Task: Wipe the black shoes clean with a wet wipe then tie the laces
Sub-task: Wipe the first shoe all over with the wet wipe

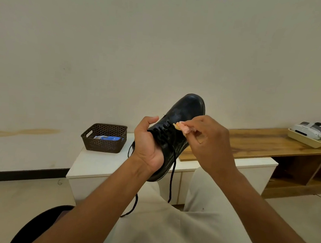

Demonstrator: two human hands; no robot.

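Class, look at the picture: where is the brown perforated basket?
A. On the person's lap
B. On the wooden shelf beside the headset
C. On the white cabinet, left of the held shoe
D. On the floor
C: the basket sits on the white cabinet, left of the shoe held up by the left hand.

white cabinet [89,164], brown basket [104,138] on top

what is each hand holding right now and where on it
The left hand grips the black shoe around its heel and collar. The right hand pinches a bunched wipe against the laces.
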